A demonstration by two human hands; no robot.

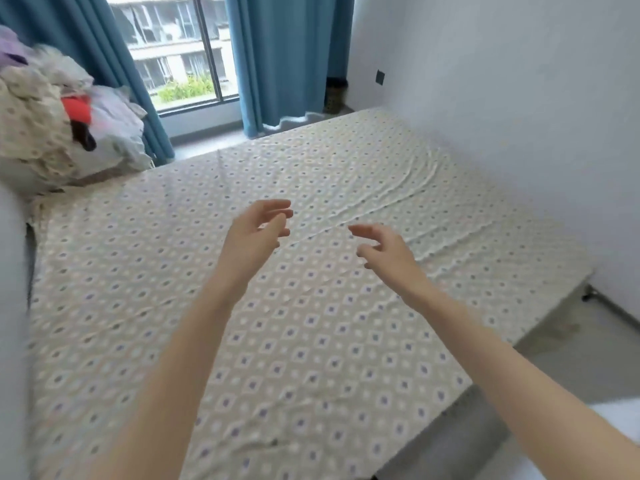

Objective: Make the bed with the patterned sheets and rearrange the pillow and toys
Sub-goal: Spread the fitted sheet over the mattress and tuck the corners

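A cream patterned sheet [311, 341] with small blue diamonds lies spread over the whole bed, wrinkled toward the far right side. Both my arms reach out above its middle. My left hand [256, 230] hovers with loosely curled fingers and holds nothing. My right hand [384, 249] hangs a little to its right, fingers relaxed and empty too. At the far left corner sits a heap [52, 126] of patterned bedding, a pillow and a toy with a red and black part.
A white wall [519, 98] runs along the bed's right side. Blue curtains [287, 60] frame a window [176, 46] beyond the bed's far end. A grey padded surface [12, 289] borders the left edge. Grey floor [571, 358] shows at the lower right.
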